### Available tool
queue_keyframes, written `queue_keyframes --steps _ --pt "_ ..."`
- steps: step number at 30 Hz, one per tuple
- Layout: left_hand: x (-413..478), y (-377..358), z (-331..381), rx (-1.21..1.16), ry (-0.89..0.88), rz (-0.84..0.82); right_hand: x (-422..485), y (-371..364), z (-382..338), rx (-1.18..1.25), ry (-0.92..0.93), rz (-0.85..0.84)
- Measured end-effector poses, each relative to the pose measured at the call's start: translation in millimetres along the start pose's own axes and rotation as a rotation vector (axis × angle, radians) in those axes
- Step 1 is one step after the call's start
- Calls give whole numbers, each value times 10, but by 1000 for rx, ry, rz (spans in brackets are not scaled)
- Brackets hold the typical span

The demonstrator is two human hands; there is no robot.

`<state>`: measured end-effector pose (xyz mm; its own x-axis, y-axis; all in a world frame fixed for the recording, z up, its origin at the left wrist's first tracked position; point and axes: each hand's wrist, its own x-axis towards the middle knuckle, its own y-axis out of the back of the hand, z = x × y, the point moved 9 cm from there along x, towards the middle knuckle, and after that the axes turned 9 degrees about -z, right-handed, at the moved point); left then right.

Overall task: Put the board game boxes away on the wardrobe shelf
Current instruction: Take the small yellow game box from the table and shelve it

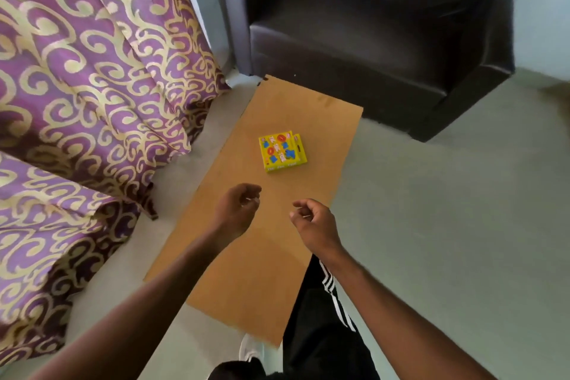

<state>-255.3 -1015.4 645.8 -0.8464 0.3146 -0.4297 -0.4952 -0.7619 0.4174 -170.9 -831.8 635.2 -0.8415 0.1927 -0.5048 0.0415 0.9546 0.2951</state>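
Two yellow board game boxes point(282, 151) lie stacked flat on a brown cardboard sheet point(246, 256) on the floor, the lower one peeking out at the right. My left hand point(237, 210) hovers below and left of the boxes, fingers loosely curled, holding nothing. My right hand point(313, 220) hovers below the boxes, fingers also loosely curled and empty. Both hands are apart from the boxes. No wardrobe or shelf is in view.
A dark armchair point(385, 34) stands beyond the cardboard at the top. A purple and gold patterned cloth point(86, 86) hangs over furniture at the left. Pale floor point(447, 210) spreads to the right. My leg in black trousers with white stripes point(327, 318) stands at the bottom.
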Motion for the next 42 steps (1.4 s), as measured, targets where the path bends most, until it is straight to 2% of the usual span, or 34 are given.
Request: queue_keyframes --steps 5,10,15,19,23,27,31,35,39,42 --pt "1521 -69 -173 89 188 7 1483 3 173 -7 -142 -129" --pt "2807 -267 -522 385 281 -101 2696 -301 659 4 -263 -244" --pt "3661 -488 -840 647 298 -248 3332 -552 1122 99 -339 -267" --pt "3874 -535 -1013 708 317 -303 3445 -597 1256 181 -306 -256" --pt "3601 -479 -1220 583 515 -250 3539 -356 1337 171 -312 -181" --pt "3056 -717 -1469 164 743 -297 3610 -115 1263 60 -306 -213" --pt "2979 -840 -1357 -172 648 -168 3666 -128 1176 -32 -281 -317" --pt "2782 -869 -1296 -410 663 -71 3631 -214 1047 -110 -226 -359" --pt "2194 -805 -1309 -617 708 46 3354 -354 838 -162 -172 -430" --pt "1443 -671 -1333 -719 732 186 2858 -575 646 -230 -133 -547"
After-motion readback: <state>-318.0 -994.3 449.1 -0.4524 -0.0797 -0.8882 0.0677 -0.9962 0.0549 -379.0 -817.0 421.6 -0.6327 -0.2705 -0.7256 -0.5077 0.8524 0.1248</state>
